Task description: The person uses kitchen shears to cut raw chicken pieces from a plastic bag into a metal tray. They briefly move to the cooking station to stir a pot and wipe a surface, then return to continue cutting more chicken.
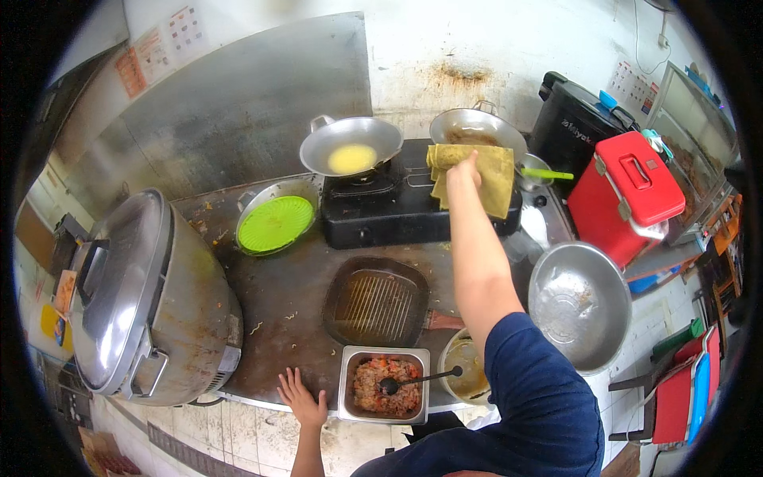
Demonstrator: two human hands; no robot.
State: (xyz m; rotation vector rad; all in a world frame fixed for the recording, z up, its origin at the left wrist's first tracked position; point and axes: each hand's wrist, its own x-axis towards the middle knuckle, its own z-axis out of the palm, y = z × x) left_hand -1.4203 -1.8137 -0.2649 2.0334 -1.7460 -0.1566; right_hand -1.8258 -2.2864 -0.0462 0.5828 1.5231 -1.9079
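Note:
My right hand [466, 169] grips a folded, stained yellow cloth [495, 185] over the right part of a black gas stove [381, 220]. Behind the cloth is a metal wok [506, 128] with brown residue. On the left burner, another wok [310, 146] holds yellow liquid [351, 159]. My left hand [303, 396] rests with fingers spread at the near edge of the dark metal counter [268, 346]. Beside it stands a steel pan [344, 387] of chopped reddish filling [396, 402] with a black spoon [424, 377]. A square grill pan [378, 301] lies beyond that.
A large lidded metal cooker [179, 310] stands on the left. A bright green plate [277, 223] sits in a metal pan. To the right are a big metal basin [578, 316], a red cooler box [614, 191] and a black lidded container [572, 119]. A pot [462, 364] is partly behind my right arm.

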